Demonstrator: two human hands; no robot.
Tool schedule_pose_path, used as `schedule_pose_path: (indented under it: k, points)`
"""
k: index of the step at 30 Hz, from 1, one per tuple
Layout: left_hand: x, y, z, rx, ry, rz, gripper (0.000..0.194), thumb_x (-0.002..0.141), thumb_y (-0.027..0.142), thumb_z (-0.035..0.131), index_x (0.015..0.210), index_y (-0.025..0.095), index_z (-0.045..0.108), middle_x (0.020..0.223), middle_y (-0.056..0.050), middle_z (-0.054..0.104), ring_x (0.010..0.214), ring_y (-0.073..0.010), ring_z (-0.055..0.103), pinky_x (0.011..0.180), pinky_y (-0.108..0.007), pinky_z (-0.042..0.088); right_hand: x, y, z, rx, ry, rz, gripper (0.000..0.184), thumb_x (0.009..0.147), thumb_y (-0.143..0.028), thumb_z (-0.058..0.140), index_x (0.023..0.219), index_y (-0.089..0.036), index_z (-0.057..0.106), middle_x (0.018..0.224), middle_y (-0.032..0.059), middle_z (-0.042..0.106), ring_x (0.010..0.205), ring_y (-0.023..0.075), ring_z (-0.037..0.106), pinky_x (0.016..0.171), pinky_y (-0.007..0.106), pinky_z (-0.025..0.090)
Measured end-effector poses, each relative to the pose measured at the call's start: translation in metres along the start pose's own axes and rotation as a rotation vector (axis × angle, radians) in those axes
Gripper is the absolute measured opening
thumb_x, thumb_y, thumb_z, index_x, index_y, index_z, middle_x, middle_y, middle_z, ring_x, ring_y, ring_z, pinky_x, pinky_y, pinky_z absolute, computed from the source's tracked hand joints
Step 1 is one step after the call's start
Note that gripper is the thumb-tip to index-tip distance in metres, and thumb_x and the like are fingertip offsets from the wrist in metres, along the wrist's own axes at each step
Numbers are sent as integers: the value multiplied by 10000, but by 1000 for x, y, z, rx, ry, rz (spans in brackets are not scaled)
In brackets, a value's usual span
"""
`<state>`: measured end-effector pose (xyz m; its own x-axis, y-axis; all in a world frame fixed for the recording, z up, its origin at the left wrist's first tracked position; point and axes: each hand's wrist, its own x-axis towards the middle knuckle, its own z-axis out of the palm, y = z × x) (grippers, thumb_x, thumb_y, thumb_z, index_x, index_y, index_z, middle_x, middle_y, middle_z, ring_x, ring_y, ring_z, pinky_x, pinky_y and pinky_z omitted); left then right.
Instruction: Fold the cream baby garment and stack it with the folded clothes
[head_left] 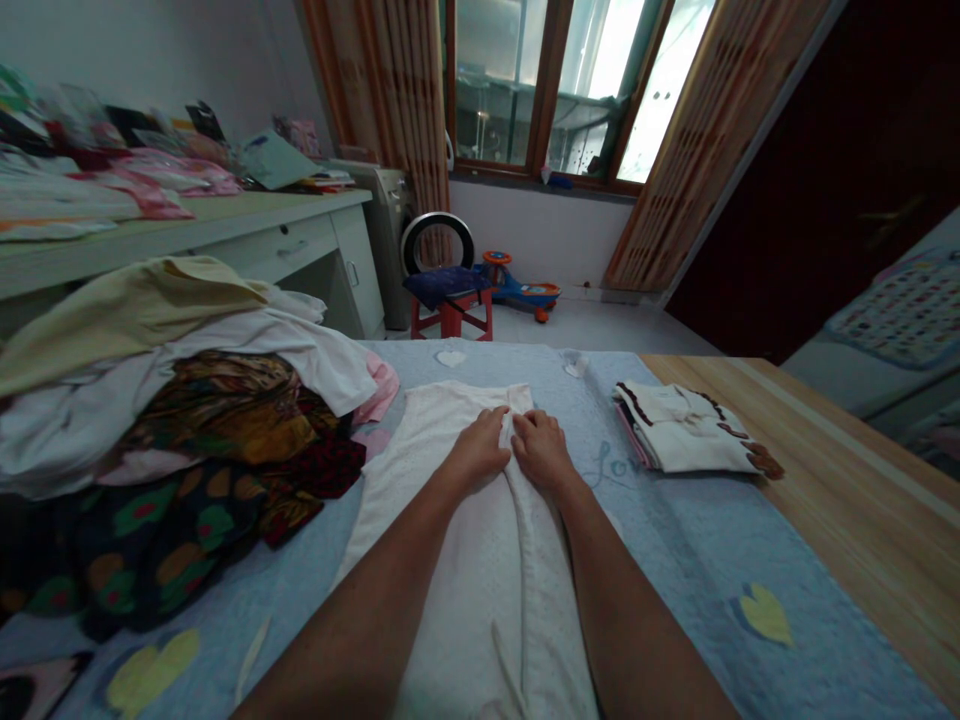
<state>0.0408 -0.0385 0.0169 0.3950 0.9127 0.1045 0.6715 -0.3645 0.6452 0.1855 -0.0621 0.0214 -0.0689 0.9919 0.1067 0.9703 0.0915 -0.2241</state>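
Observation:
A white textured cloth garment [457, 450] lies lengthwise on the blue bedspread [660, 570], with a raised fold running down its middle. My left hand [480, 447] and my right hand [541, 450] sit side by side near its far end, their fingers gripping that fold from either side. To the right of the garment lies a folded white garment with dark trim [682, 430]. A heaped pile of mixed clothes [202, 420], white, cream and dark floral, sits to the left of my left hand, not touching it.
A wooden edge [840, 470] borders the bedspread on the right. Behind the bed stand a white desk [292, 245] covered with cloth and papers, a red stool [450, 315], and a blue-and-orange toy ride-on car [521, 287]. Curtains frame a window.

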Motion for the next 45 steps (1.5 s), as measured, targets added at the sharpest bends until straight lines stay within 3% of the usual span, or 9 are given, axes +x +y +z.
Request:
schedule_pose_path:
  k: [3, 7, 12, 17, 22, 27, 33, 37, 45]
  points:
    - [1, -4, -6, 72, -56, -13, 749, 691, 140, 607, 1411, 139, 399, 1204, -113, 600, 1060, -212, 598, 937, -287, 449, -1, 0, 0, 2, 2, -9, 396, 912, -315, 517, 1302, -253, 555, 1293, 88, 523, 1133, 248, 473, 939, 348, 371]
    - [4, -6, -9, 94, -89, -34, 643, 713, 126, 571, 1348, 145, 472, 1050, -90, 657, 918, -202, 630, 797, -264, 466, -1, 0, 0, -1, 9, -21, 408, 904, -335, 533, 1300, -242, 556, 1285, 91, 531, 1135, 251, 473, 952, 350, 367]
    - [7, -1, -12, 62, -93, -81, 496, 771, 108, 518, 1262, 167, 550, 976, -70, 681, 890, -187, 638, 783, -254, 450, -2, -1, 0, -11, 11, -14, 404, 908, -357, 535, 1297, -246, 555, 1295, 96, 526, 1141, 248, 469, 952, 349, 367]
    - [7, -2, -14, 40, -141, -67, 525, 741, 234, 627, 1258, 179, 551, 974, -55, 669, 865, -196, 640, 747, -258, 467, -1, 0, 1, 1, 21, -11, 398, 894, -354, 566, 1279, -254, 565, 1287, 90, 529, 1134, 248, 472, 940, 346, 371]
    - [4, -4, -14, 81, -146, -32, 535, 676, 131, 620, 1204, 192, 560, 1020, -48, 643, 881, -177, 627, 762, -242, 464, -1, 1, 1, 18, 35, -17, 362, 911, -356, 558, 1258, -256, 584, 1267, 82, 544, 1115, 239, 477, 930, 335, 370]
    - [2, 2, -16, 148, -160, -30, 443, 670, 98, 605, 1101, 195, 583, 1007, -52, 632, 880, -188, 613, 754, -257, 454, 1, 4, 3, 56, 92, -19, 299, 986, -287, 425, 1208, -255, 623, 1225, 64, 583, 1074, 210, 498, 902, 305, 372]
    - [0, 11, -17, 247, -103, -4, 380, 698, 88, 578, 1059, 206, 596, 1031, -67, 621, 928, -211, 599, 798, -286, 445, 2, 5, 7, 72, 120, 15, 279, 964, -235, 448, 1152, -245, 654, 1238, 62, 602, 1102, 209, 498, 923, 303, 371]
    - [1, 16, -13, 283, -37, 48, 283, 765, 128, 534, 1022, 214, 611, 1051, -68, 610, 999, -219, 575, 878, -309, 433, 1, 6, 7, 50, 119, 4, 337, 956, -234, 437, 1247, -255, 606, 1373, 49, 552, 1222, 214, 460, 1004, 340, 347]
    - [-2, 16, -4, 346, -23, 67, 163, 814, 181, 504, 901, 201, 641, 963, -75, 616, 919, -213, 581, 844, -310, 446, 1, 10, 11, -21, 29, 0, 452, 969, -262, 360, 1403, -268, 488, 1514, 14, 430, 1365, 246, 372, 1094, 410, 280]
